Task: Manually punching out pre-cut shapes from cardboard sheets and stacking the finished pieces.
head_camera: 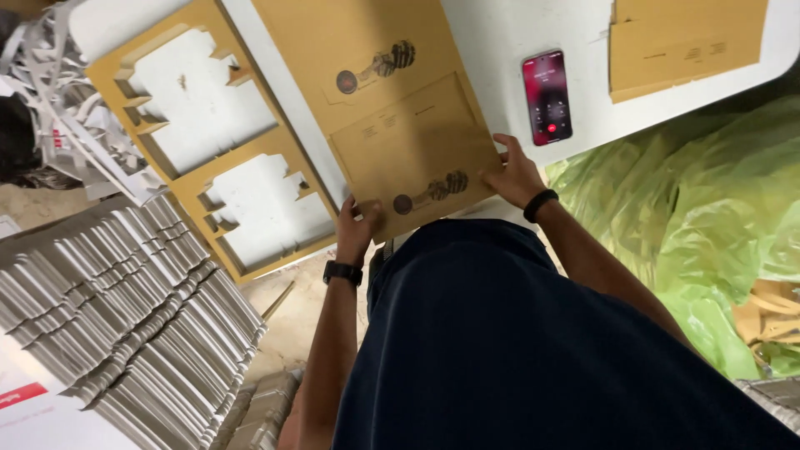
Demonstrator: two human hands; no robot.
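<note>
So both hands are on the near edge of a brown die-cut cardboard sheet (392,108) lying on the white table (500,42): the left hand (358,227) pinches its corner, and the right hand (512,177) is spread flat on the other side, probably to keep it square. Punched-out frame scrap (187,196) sits just left, a phone (547,97) lies to the right, and grey stacked blanks (125,308) are piled lower left, looks like.
</note>
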